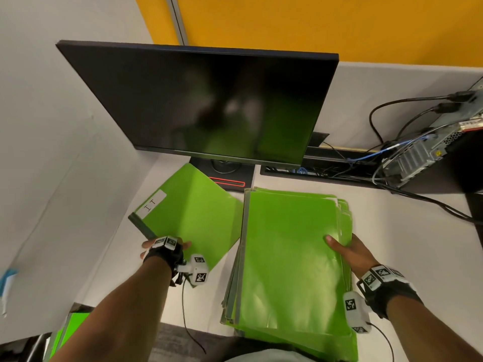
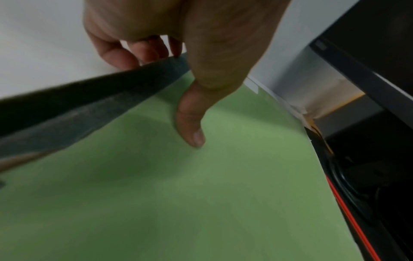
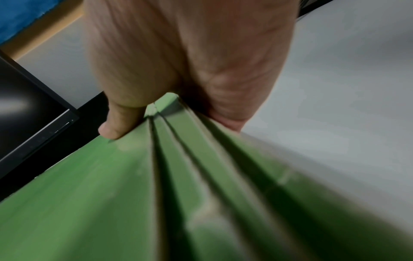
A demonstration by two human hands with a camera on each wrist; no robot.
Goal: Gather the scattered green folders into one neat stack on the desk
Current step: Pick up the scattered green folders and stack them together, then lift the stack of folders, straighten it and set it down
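- A left hand [image 1: 163,250] grips a single green folder [image 1: 193,212] at its dark spine: thumb on the cover, fingers [image 2: 116,53] curled beneath the edge.
- That folder lies askew on the desk [image 1: 407,231], at 9 o'clock from the stack of green folders [image 1: 290,262], its far corner reaching the monitor [image 1: 209,100] base.
- The right hand [image 1: 350,250] clamps the stack's 3 o'clock edge, thumb on top and fingers under the layered covers.
- Cables [image 1: 392,155] trail at 1 o'clock.
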